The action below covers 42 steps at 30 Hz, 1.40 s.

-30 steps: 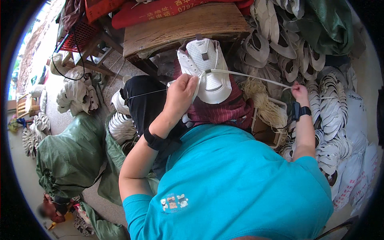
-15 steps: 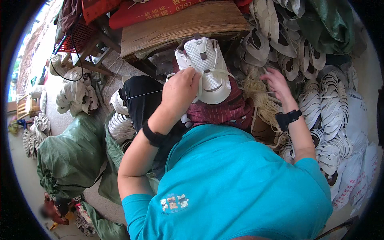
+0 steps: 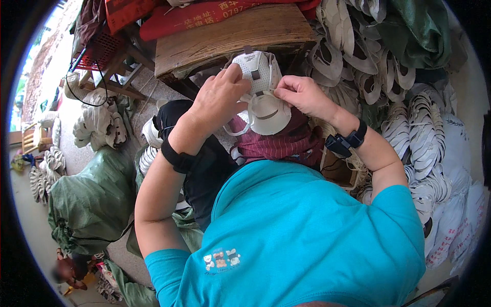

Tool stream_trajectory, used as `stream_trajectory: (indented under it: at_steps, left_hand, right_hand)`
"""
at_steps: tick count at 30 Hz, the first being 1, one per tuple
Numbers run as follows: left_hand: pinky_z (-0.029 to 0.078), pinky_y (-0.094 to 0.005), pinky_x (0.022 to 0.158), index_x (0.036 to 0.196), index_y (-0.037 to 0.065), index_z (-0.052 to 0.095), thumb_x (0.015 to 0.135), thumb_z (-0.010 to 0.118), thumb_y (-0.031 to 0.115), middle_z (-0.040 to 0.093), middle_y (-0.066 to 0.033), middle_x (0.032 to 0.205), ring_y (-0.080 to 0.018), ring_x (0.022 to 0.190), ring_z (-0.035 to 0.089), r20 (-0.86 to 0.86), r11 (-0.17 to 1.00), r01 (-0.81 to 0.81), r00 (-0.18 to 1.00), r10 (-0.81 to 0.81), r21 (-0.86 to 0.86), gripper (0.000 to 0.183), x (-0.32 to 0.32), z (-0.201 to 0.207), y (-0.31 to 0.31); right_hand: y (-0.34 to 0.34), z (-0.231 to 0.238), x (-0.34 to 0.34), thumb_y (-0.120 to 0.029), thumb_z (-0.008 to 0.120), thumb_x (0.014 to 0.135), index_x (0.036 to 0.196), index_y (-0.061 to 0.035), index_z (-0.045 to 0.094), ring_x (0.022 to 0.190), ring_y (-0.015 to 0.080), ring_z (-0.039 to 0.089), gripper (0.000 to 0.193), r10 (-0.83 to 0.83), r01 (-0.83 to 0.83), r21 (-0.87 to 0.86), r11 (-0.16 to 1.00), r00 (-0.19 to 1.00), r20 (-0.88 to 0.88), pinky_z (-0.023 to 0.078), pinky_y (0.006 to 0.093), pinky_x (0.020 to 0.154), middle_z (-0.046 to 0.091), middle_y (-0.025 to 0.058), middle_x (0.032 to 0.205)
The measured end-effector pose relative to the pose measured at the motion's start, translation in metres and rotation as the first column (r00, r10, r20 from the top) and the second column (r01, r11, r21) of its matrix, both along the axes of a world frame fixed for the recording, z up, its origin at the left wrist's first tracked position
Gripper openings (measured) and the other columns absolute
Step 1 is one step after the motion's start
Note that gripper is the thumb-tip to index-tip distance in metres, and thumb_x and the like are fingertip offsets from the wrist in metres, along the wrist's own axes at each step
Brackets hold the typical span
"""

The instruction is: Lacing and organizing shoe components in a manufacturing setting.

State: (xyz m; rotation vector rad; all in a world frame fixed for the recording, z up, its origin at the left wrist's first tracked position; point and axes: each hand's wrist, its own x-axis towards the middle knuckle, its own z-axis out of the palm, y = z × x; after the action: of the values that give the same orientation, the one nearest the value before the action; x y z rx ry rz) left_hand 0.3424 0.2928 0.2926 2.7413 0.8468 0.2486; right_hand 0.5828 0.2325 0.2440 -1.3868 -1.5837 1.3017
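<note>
Both hands grip the white shoe upper (image 3: 261,94): our left hand (image 3: 220,100) is closed over its left side, while our right hand (image 3: 302,94) pinches its right edge between thumb and fingertips. It sits on the maroon cloth (image 3: 286,143) in our lap, just below the wooden bench (image 3: 230,38). We judge the work goes best if the left keeps the upper steady and the right works in small, close movements at the edge.

A white woven shoe upper (image 3: 261,92) with grey straps and a smooth pale sole piece at its near end is held up over a dark red striped cloth, in front of a wooden bench's edge.
</note>
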Motion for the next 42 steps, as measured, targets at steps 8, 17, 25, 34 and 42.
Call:
stream_trajectory:
  at_steps: [8, 17, 25, 34, 42]
  left_hand:
    - [0.050, -0.0405, 0.076, 0.081, 0.006, 0.065, 0.079, 0.068, 0.016, 0.058, -0.0114, 0.088, -0.0307, 0.088, 0.060, 0.203, 0.997, 0.054, 0.978, -0.042, -0.057, 0.011, 0.001, -0.018, 0.015]
    - [0.057, -0.0399, 0.075, 0.093, 0.010, 0.075, 0.078, 0.063, 0.025, 0.072, -0.0146, 0.098, -0.0278, 0.090, 0.071, -0.331, 0.848, -0.466, 0.865, 0.377, -0.253, 0.024, 0.025, -0.011, 0.015]
    - [0.055, -0.0425, 0.083, 0.098, -0.002, 0.069, 0.069, 0.074, 0.021, 0.066, -0.0172, 0.107, -0.0339, 0.100, 0.066, 0.030, 0.693, -0.532, 0.783, 0.622, -0.487, 0.037, 0.032, -0.046, 0.003]
    - [0.042, -0.0423, 0.082, 0.087, 0.009, 0.074, 0.076, 0.069, 0.029, 0.064, -0.0095, 0.099, -0.0251, 0.098, 0.061, 0.344, 0.854, -0.492, 0.783, 0.518, -0.169, 0.023, 0.047, -0.040, 0.002]
    - [0.043, -0.0392, 0.082, 0.094, 0.015, 0.076, 0.076, 0.071, 0.030, 0.063, -0.0057, 0.107, -0.0230, 0.106, 0.058, -0.023, 0.963, -0.265, 0.964, 0.266, 0.049, 0.024, 0.025, -0.047, 0.004]
  right_hand:
    - [0.023, 0.019, -0.005, -0.014, 0.063, 0.085, 0.076, -0.0024, 0.060, 0.063, 0.0100, 0.055, 0.015, 0.068, -0.089, 0.060, 0.994, 0.956, 0.286, 0.044, 0.0292, 0.058, 0.060, 0.0017, 0.068]
    - [0.018, 0.035, -0.025, -0.012, 0.064, 0.072, 0.080, -0.0063, 0.054, 0.072, 0.0331, 0.059, 0.014, -0.100, -0.562, 0.449, 0.695, 0.543, 0.834, 0.047, 0.0463, 0.064, 0.058, 0.0133, 0.073]
    - [0.028, 0.042, -0.020, -0.011, 0.062, 0.079, 0.082, -0.0047, 0.056, 0.069, 0.0387, 0.057, 0.009, 0.023, -0.706, 0.302, 0.641, 0.410, 0.912, 0.045, 0.0483, 0.063, 0.057, 0.0168, 0.070]
    - [0.045, 0.090, -0.031, 0.002, 0.071, 0.065, 0.108, 0.0001, 0.052, 0.096, 0.0379, 0.054, 0.047, 0.247, -0.706, 0.139, 0.695, 0.415, 0.876, 0.048, 0.0445, 0.080, 0.052, 0.0175, 0.104]
    - [0.063, 0.090, -0.027, -0.001, 0.080, 0.057, 0.087, -0.0027, 0.058, 0.090, 0.0345, 0.057, 0.037, 0.394, -0.734, 0.077, 0.675, 0.448, 0.803, 0.049, 0.0411, 0.076, 0.055, 0.0126, 0.094]
